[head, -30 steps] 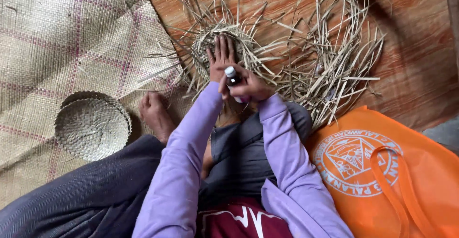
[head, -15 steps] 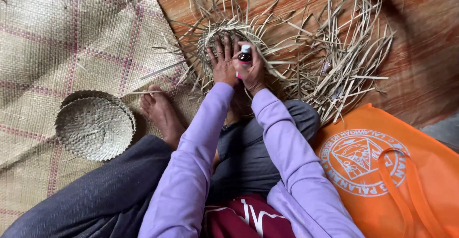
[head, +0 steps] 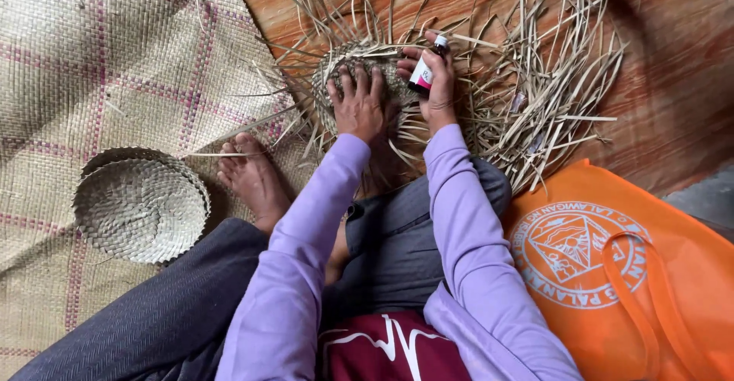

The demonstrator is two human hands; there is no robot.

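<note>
The left hand lies flat, fingers spread, on the half-woven round straw basket base, pinning it to the floor. Just right of it, the right hand clamps a small dark bottle with a white cap, tilted over the weave's edge; dosing it likely calls for a steady tip.

My left hand presses flat on a half-woven basket amid loose straw; my right hand grips a small bottle.

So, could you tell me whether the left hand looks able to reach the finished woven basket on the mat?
Probably yes: the left hand rests on the half-woven piece, and the finished basket lies uncovered on that side, though past the bare foot.
</note>
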